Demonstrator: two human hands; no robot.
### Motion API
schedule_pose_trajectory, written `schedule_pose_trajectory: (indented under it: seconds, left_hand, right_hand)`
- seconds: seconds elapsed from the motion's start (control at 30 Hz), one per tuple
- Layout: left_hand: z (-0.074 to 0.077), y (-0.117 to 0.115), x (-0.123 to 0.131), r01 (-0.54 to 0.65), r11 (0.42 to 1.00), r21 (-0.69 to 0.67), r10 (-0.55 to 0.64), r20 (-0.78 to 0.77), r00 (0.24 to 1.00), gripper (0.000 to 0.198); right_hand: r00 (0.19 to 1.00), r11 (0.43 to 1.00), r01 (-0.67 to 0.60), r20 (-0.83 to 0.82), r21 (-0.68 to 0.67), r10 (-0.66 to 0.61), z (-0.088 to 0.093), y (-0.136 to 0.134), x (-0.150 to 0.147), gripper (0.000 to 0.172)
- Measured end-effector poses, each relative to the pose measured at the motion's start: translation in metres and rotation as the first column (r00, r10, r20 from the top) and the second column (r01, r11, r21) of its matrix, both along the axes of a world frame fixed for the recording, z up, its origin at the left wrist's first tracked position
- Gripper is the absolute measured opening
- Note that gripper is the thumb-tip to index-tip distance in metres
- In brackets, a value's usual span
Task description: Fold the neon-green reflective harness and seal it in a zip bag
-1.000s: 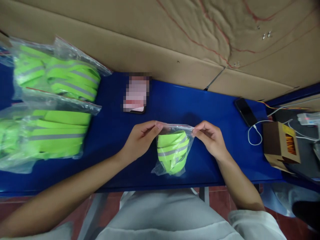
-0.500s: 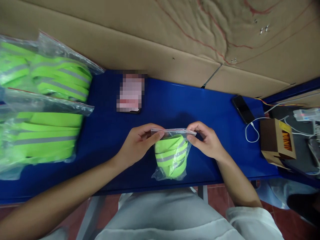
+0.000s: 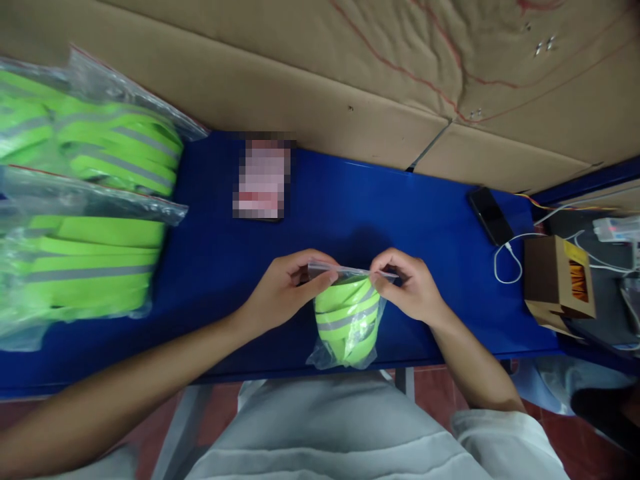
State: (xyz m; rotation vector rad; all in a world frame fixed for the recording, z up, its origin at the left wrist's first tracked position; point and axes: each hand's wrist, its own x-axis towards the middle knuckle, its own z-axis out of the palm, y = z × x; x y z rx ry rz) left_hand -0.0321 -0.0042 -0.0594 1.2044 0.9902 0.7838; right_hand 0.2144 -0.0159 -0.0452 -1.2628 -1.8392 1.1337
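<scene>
A small clear zip bag (image 3: 320, 357) holds a folded neon-yellow band with grey reflective stripes (image 3: 350, 323). It hangs at the front edge of the blue table, its top edge toward the back. My left hand (image 3: 287, 290) pinches the left part of the bag's top edge between thumb and fingers. On the right side of that same edge, my right hand (image 3: 407, 287) grips with thumb and bent forefinger. Both thumbs lie on the near face of the plastic.
Larger clear bags of neon-yellow striped bands (image 3: 95, 267) lie at the left of the blue table (image 3: 215, 247). A pixelated phone-like object (image 3: 263, 180) lies at the back. On the right are a black phone (image 3: 491, 217), a white cable (image 3: 496, 267) and an open cardboard box (image 3: 555, 280). A cardboard-covered panel (image 3: 300, 80) stands behind.
My right hand has slid inward along the bag's top edge, leaving a corner sticking out past its fingers. The bag has shifted slightly right and toward me. My left hand keeps its pinch.
</scene>
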Motion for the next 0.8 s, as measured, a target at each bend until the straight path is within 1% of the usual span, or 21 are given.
schedule_pose_trajectory:
  seconds: [0.07, 0.17, 0.27, 0.37, 0.43, 0.5, 0.6, 0.7, 0.8]
  left_hand:
    - [-0.0016, -0.0006, 0.0006, 0.005, 1.000, -0.024, -0.004, 0.018, 1.000, 0.025]
    - [-0.0030, -0.0015, 0.0006, 0.012, 0.999, -0.052, -0.012, -0.013, 1.000, 0.025]
    - [-0.0039, -0.0025, -0.0006, 0.020, 1.000, -0.006, -0.020, -0.039, 0.999, 0.022]
    - [-0.0051, -0.0033, -0.0018, 0.034, 0.998, 0.044, -0.034, -0.021, 0.999, 0.020]
    - [-0.0055, -0.0034, -0.0021, 0.048, 0.998, 0.046, -0.048, -0.002, 0.999, 0.019]
    - [-0.0051, -0.0032, -0.0021, 0.061, 0.997, 0.042, -0.062, 0.005, 0.998, 0.018]
    - [-0.0035, -0.0030, -0.0020, 0.074, 0.995, 0.060, -0.071, -0.037, 0.997, 0.019]
    - [-0.0022, -0.0034, -0.0013, 0.091, 0.992, 0.083, -0.083, -0.094, 0.992, 0.020]
    - [-0.0022, -0.0041, -0.0004, 0.094, 0.993, 0.072, -0.086, -0.103, 0.991, 0.022]
  right_hand:
    - [1.000, 1.000, -0.008, 0.026, 0.020, 0.007, 0.0001, -0.0011, -0.0009, 0.006]
    - [0.997, 0.999, -0.046, 0.058, 0.030, 0.044, 0.0007, -0.0021, -0.0026, 0.006]
    - [0.995, 0.996, -0.088, 0.057, -0.002, 0.088, 0.0029, -0.0029, -0.0051, 0.002]
    - [0.995, 0.996, -0.090, 0.048, 0.003, 0.090, 0.0056, -0.0042, -0.0080, 0.002]
    - [0.996, 0.996, -0.083, 0.041, 0.018, 0.082, 0.0069, -0.0051, -0.0092, 0.006]
    - [0.996, 0.996, -0.084, 0.035, 0.025, 0.083, 0.0074, -0.0056, -0.0095, 0.006]
    - [0.995, 0.996, -0.091, 0.050, 0.018, 0.090, 0.0064, -0.0063, -0.0090, 0.001]
    - [0.993, 0.995, -0.102, 0.066, 0.019, 0.100, 0.0043, -0.0076, -0.0088, 0.003]
    - [0.993, 0.994, -0.099, 0.073, 0.046, 0.095, 0.0023, -0.0080, -0.0088, 0.005]
